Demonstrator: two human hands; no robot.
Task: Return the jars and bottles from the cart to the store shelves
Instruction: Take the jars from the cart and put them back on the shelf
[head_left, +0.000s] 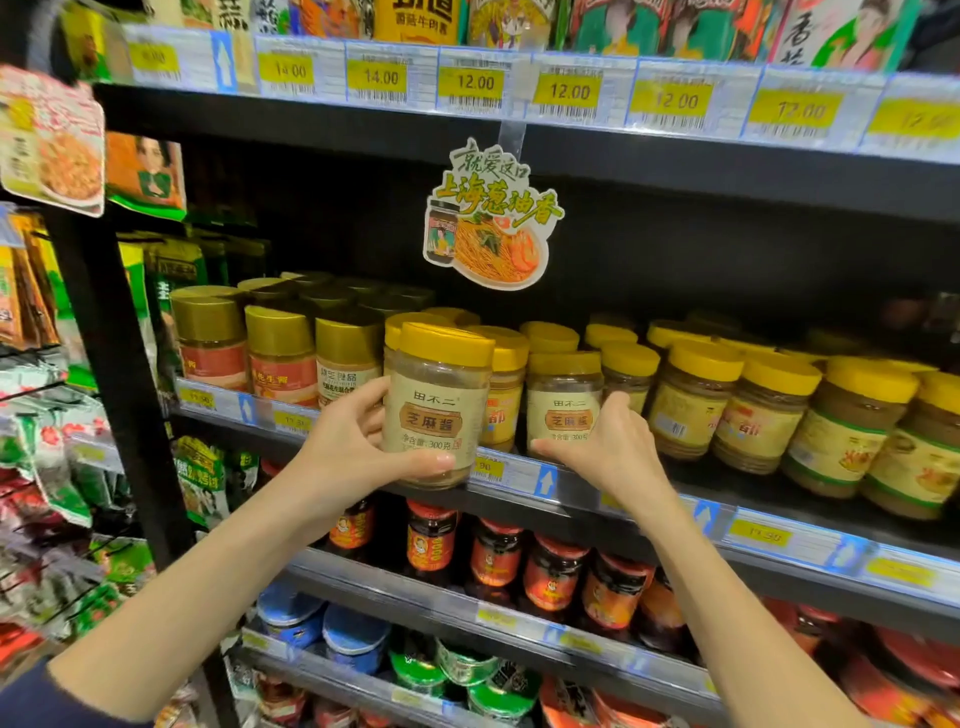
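My left hand (347, 441) grips a yellow-lidded sesame paste jar (436, 400) with a beige label, held upright at the front edge of the middle shelf (519, 480). My right hand (605, 444) rests on a matching sesame paste jar (563, 400) that stands on the shelf just to the right, fingers wrapped around its lower right side. More yellow-lidded jars (691, 400) fill the row behind and to the right. The cart is out of view.
Gold-lidded jars (280, 353) stand left of my jar. A cardboard noodle sign (491, 218) hangs from the upper shelf above. Red-labelled chilli jars (550, 571) fill the shelf below, blue and green tubs (358, 642) lower still. Hanging snack packets (47, 467) crowd the left.
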